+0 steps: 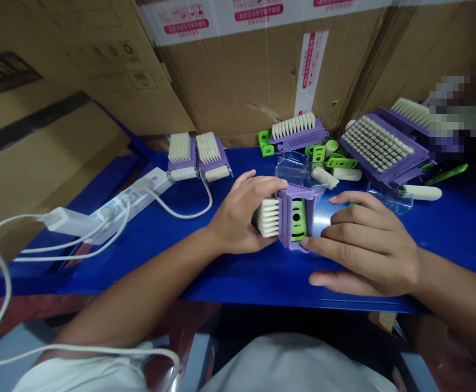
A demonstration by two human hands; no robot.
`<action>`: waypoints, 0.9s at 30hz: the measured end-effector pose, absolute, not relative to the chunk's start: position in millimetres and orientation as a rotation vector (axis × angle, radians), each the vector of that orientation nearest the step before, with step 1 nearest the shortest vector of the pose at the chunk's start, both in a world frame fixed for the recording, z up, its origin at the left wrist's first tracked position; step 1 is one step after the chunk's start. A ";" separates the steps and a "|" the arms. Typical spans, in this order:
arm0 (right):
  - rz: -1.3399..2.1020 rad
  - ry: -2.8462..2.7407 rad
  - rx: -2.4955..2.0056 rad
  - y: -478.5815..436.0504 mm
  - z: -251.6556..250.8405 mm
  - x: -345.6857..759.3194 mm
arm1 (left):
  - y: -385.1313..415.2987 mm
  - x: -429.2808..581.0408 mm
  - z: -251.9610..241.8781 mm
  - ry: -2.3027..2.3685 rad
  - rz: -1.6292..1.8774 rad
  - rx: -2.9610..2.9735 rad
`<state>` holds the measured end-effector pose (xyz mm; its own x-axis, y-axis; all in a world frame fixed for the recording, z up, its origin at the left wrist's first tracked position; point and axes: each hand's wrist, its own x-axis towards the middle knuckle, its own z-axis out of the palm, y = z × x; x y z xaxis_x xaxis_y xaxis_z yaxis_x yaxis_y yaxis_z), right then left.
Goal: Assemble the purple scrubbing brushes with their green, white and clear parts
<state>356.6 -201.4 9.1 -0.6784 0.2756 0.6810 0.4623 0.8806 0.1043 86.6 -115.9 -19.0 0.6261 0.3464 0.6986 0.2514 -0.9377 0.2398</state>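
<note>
A: What takes up the most room?
B: Cardboard boxes (238, 71), standing behind a blue worktop (229, 277). On it, a white power strip (129, 198) lies at the left, and a wide purple brush pad (378, 142) with pale tufts sits at the right.
A: And the hands?
B: The right hand's grip (368, 250) is spread loosely, clasping nothing, one fingertip at the lower edge of the purple brush piece (284, 226). The left hand's grip (238, 212) is curled round that piece, thumb and fingers closed on its bristle side.
A: Where's the piece, and how does it look?
B: Between the hands, over the worktop. It's a boxy purple frame turned on its side, hollow face towards us. Pale bristles (269, 218) jut out leftwards in rows. Smaller still, a bright green insert (298, 206) sits inside, with dark holes and a curved slot.
</note>
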 end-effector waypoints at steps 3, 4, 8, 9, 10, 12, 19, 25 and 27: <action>-0.317 -2.415 -0.508 -199.2 12.1 357.3 | -116.0 86.8 -19.3 0.519 1.194 2.747; -0.307 -2.419 -0.511 -198.5 12.1 357.2 | -116.1 86.7 -19.5 0.527 1.182 2.754; -0.291 -2.467 -0.577 -198.0 10.2 354.9 | -116.3 86.6 -20.0 0.548 1.165 2.761; -0.306 -2.483 -0.590 -198.3 9.8 354.2 | -116.4 86.6 -20.0 0.550 1.164 2.762; -0.331 -2.498 -0.597 -198.7 9.6 353.6 | -116.5 86.8 -20.0 0.545 1.167 2.766; -0.399 -2.520 -0.597 -199.8 9.8 352.6 | -117.1 87.2 -19.7 0.538 1.167 2.771; -0.440 -2.462 -0.597 -203.8 12.5 352.3 | -118.4 87.9 -18.5 0.458 1.205 2.758; -0.417 -2.316 -0.586 -203.7 7.3 355.2 | -118.4 87.8 -15.4 0.398 1.283 2.710; -0.427 -2.257 -0.574 -202.5 5.0 355.3 | -117.7 88.2 -15.8 0.374 1.291 2.671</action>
<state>355.3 -202.5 5.0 -0.6144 0.2705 0.7412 0.5227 0.8432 0.1256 88.2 -117.7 -15.8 0.5983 0.2876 0.7479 0.1573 -0.9574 0.2423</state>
